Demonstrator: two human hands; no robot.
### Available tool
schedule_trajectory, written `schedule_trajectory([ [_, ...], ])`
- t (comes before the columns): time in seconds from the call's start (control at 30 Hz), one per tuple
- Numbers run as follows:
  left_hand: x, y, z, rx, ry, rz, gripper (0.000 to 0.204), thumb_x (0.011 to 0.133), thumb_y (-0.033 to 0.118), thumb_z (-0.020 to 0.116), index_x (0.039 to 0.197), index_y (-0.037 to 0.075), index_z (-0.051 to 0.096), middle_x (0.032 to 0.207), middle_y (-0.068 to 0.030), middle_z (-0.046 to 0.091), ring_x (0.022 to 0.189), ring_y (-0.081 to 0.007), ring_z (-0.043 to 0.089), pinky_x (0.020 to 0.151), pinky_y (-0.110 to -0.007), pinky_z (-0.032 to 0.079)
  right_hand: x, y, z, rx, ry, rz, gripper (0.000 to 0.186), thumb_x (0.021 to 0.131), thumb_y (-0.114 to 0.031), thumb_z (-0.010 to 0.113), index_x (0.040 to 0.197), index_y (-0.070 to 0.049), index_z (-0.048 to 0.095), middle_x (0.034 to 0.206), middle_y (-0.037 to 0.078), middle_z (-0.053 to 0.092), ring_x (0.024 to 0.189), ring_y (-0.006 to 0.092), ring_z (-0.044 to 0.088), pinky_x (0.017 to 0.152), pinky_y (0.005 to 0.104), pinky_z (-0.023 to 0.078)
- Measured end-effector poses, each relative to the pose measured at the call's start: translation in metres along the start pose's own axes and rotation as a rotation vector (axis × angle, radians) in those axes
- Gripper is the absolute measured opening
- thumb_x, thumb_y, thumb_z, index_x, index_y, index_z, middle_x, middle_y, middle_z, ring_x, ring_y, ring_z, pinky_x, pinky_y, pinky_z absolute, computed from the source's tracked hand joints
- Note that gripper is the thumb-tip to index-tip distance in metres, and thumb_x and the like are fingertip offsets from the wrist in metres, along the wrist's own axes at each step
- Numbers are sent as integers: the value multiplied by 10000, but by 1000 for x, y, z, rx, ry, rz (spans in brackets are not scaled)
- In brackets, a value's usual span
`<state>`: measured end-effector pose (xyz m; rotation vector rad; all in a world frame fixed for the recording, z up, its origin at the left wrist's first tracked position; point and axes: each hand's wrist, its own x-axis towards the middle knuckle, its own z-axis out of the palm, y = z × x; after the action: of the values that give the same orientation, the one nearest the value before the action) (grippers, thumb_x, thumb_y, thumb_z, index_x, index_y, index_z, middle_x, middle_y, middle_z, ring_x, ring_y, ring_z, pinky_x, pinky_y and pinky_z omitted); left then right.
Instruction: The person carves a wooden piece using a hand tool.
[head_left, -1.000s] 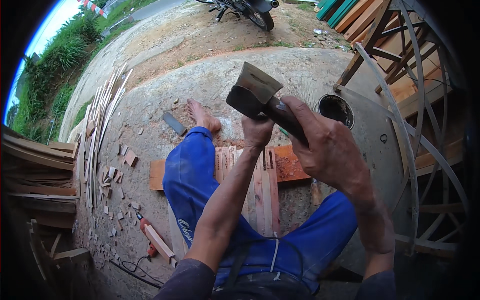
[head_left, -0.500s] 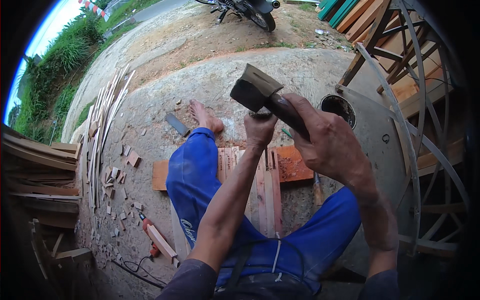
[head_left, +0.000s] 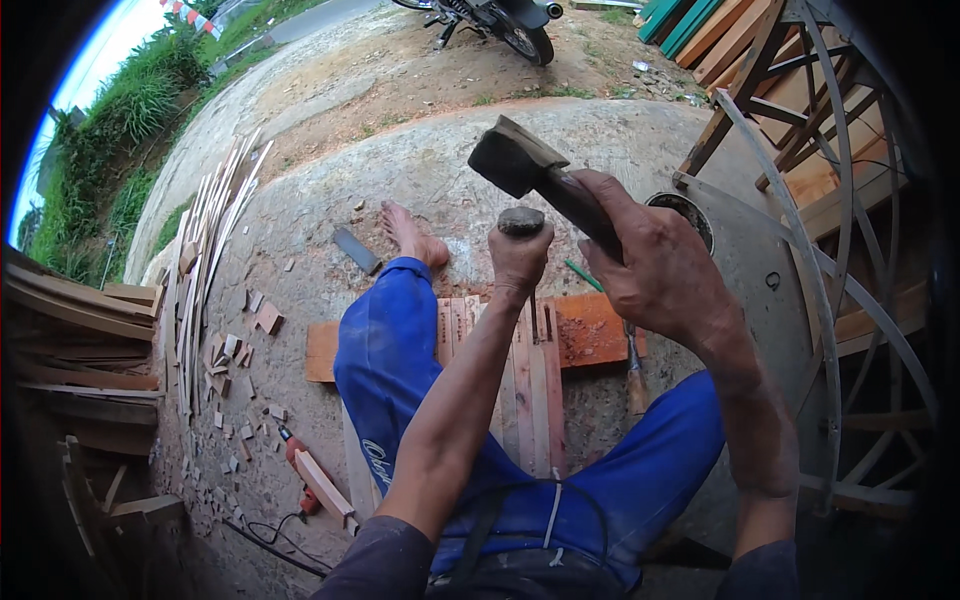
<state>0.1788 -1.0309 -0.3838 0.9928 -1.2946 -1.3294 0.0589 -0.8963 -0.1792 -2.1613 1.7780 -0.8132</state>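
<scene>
My left hand [head_left: 519, 262] is closed in a fist around an upright chisel. The chisel's round, dark handle end [head_left: 521, 221] sticks out above the fist, and its thin blade runs down toward the wooden strips [head_left: 520, 380] between my legs. My right hand [head_left: 655, 255] grips the handle of a mallet with a dark, blocky head [head_left: 515, 160], held tilted above the chisel and apart from it. Several pale strips lie side by side across an orange-brown board [head_left: 590, 330] strewn with chips. Slots show in some of them. Where the blade's tip meets the wood is hard to make out.
A second chisel [head_left: 636, 385] and a green pencil-like stick [head_left: 583, 274] lie right of the strips. A dark flat block [head_left: 356, 250] sits by my foot. At left are a red power drill [head_left: 310, 480], wood offcuts and long slats [head_left: 205, 260]. A bucket [head_left: 690, 215] stands right.
The mallet has lifted slightly up and to the right, uncovering the chisel's handle end. My left hand has stayed in nearly the same place.
</scene>
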Motion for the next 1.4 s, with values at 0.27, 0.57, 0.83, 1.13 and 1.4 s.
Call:
schedule_trajectory([
  [0.27,-68,19,11,-71,72,324,224,801,119,749,989,16,683,924,-78,707,848,-153,671,730,-314,522,-22,25,27,-221,-410,142,453,887,-99,600,1308,-29,447,900,247,676,876,420,686,757,488,534],
  [0.57,37,-15,5,-76,23,-366,155,782,103,729,697,41,616,602,-10,579,492,-98,525,455,-290,425,-87,73,98,316,-47,412,467,868,-97,636,1309,-52,492,915,256,683,872,432,686,721,453,545],
  [0.83,22,-29,18,140,163,18,218,826,117,734,666,87,588,577,-4,576,451,-103,512,424,-301,403,-129,126,115,74,-260,460,446,861,-163,633,1289,-151,507,942,246,681,886,442,670,723,513,537],
  [1.13,27,-12,-22,-307,-238,-377,212,822,124,752,728,86,567,583,2,518,440,-125,479,430,-283,390,-161,130,128,-120,-433,204,492,794,-160,670,1257,-193,506,844,157,667,733,411,670,677,517,552],
  [1.4,-13,150,0,644,335,762,176,835,123,766,772,27,633,655,-57,611,649,-204,631,635,-314,497,-170,119,157,-260,-863,-318,128,930,-217,516,1056,-200,502,792,70,632,723,322,710,643,482,571],
])
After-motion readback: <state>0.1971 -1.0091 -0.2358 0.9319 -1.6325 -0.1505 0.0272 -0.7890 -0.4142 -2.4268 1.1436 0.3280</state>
